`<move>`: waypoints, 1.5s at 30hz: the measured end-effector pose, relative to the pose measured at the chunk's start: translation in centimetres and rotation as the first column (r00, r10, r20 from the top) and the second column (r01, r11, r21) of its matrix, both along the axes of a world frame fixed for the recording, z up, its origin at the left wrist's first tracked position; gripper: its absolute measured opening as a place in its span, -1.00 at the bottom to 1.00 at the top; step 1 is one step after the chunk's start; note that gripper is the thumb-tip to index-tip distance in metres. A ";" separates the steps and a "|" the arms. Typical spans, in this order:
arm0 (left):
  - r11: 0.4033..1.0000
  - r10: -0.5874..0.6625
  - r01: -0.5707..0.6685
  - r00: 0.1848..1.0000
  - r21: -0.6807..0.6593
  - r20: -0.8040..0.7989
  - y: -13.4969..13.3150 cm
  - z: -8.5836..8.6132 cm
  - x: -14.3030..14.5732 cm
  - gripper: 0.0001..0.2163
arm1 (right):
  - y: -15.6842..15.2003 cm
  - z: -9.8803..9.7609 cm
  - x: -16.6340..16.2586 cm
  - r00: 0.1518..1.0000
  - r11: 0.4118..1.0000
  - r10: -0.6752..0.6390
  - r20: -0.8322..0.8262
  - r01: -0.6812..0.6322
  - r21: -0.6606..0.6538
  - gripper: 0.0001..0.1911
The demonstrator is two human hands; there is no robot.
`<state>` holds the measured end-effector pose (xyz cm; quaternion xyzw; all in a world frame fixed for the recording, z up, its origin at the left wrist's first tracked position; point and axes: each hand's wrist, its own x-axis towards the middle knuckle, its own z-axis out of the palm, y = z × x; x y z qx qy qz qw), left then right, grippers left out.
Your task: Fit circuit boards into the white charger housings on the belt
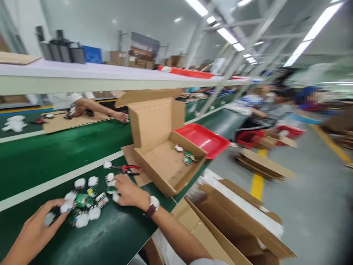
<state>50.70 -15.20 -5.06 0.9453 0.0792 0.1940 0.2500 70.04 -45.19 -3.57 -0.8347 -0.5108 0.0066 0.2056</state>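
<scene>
Two hands sit low over the green tabletop (110, 235), either side of a heap of small white and green parts (85, 206). Reaching in from the lower edge, left hand (35, 228) has its fingers spread, tips touching white pieces. Wrist bent, watch (153, 204) showing, right hand (128, 193) has its fingers curled onto the heap's right edge; grip unclear in blur. Cardboard box (162, 165) lies open just beyond.

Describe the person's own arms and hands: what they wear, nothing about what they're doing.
Both hands are bare, no gloves. The right hand wears a wristwatch with a pale round face and dark maroon strap; its forearm is uncovered up to a light sleeve at the picture's bottom edge. The left hand shows no watch or sleeve in view.
</scene>
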 end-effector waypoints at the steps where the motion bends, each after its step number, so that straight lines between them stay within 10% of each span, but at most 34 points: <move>1: 1.000 -0.008 0.008 1.000 0.022 -0.019 0.5 0.0 -0.9 -0.69 | -0.6 0.2 -0.1 0.999 1.000 0.014 -0.034 -0.013 0.012 -0.86; 9: 0.939 -0.309 0.307 0.951 0.157 -0.014 -4.0 -1.1 -5.0 -0.94 | -1.3 -0.1 -2.0 0.995 0.989 0.096 -0.036 -0.100 -0.110 -0.91; 13: 0.913 -0.371 0.393 0.912 0.114 -0.173 -5.8 -0.8 -5.7 -0.59 | 0.7 0.9 -2.2 0.997 0.997 0.064 -0.046 -0.066 -0.045 -0.82; 22: 0.995 -0.095 0.093 0.985 -0.017 -0.143 -4.0 -1.0 -2.1 -0.68 | 8.2 0.7 -0.3 0.965 0.986 -0.045 -0.258 0.001 -0.168 -0.95; 37: 0.989 -0.099 0.088 0.991 -0.120 -0.086 -4.2 -0.4 -2.5 -0.68 | 7.3 0.9 -2.1 0.966 0.963 0.238 -0.105 -0.249 -0.104 -0.86; 45: 0.993 0.008 -0.013 0.999 -0.113 -0.038 -4.6 -0.1 -3.4 -0.93 | 7.9 -1.2 -1.9 0.975 0.988 0.153 -0.159 -0.153 0.011 -0.71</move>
